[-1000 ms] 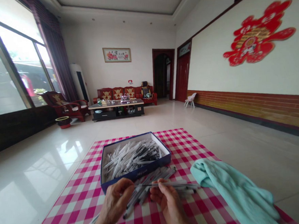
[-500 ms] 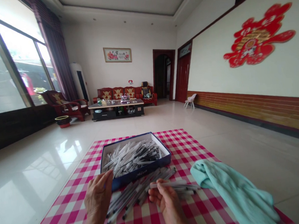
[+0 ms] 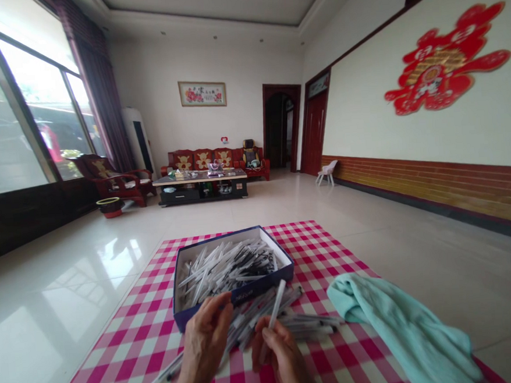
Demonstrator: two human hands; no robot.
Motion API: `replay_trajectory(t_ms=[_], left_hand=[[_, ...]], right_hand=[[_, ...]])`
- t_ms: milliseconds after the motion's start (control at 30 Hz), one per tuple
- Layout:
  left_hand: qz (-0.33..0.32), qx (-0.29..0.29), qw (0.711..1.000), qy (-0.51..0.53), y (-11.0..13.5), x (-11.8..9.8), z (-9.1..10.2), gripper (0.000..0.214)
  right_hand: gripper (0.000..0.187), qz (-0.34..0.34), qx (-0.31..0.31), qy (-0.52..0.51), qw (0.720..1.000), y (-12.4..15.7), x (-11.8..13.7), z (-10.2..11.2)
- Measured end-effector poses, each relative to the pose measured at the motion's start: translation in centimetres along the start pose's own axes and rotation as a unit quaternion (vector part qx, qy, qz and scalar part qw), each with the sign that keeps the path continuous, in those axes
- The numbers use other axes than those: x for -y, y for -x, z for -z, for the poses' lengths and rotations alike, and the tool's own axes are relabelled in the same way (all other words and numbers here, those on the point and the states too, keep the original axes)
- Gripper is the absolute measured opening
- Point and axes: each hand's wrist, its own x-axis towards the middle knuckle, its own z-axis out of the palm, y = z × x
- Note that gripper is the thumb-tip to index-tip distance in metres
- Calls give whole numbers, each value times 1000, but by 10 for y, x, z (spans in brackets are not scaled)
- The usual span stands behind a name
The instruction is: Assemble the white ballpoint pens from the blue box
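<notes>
My right hand is closed around a translucent white pen barrel, which sticks up out of its fingers at a tilt. To its left, my left hand is in a pinch just in front of the blue box; whatever its fingertips hold cannot be made out. Pale and black pen parts fill the box in a jumbled heap. Several clear pens with dark ends lie loosely in front of it, partly hidden by my hands. One pen lies apart, left of my left wrist.
Under everything is a pink-and-white checked cloth. A crumpled mint-green cloth lies on its right side. Farther off, a low coffee table stands before a red wooden sofa, with a small chair near the right wall.
My left hand has moved right and down from the box's left corner, towards my right hand. The pen barrel in my right hand has swung from level to upright. One pen now lies farther left.
</notes>
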Motion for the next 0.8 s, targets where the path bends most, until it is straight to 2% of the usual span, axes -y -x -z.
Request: replay_trajectory(t_ms=[67, 200, 333, 400, 467, 567, 667, 800], left_hand=[[71, 45, 990, 117, 4, -5, -8, 43], [160, 55, 951, 259, 7, -10, -14, 66], [163, 55, 932, 318, 6, -6, -11, 53], [174, 34, 922, 343, 4, 1, -11, 46], [217, 5, 906, 363, 3, 6, -13, 46], [278, -17, 885, 372, 5, 7, -17, 45], [272, 23, 893, 358, 12, 2, -25, 38], [182, 101, 930, 302, 22, -1, -35, 37]], right_hand=[[27, -2, 24, 53, 998, 2, 2, -2], [28, -36, 75, 129, 988, 7, 11, -7], [22, -52, 103, 154, 981, 9, 19, -8], [26, -39, 77, 89, 992, 7, 18, -5], [33, -22, 22, -30, 999, 4, 15, 1], [35, -18, -24, -152, 988, 0, 9, 8], [31, -17, -31, -136, 990, -2, 5, 10], [24, -2, -42, -51, 998, -3, 2, 8]])
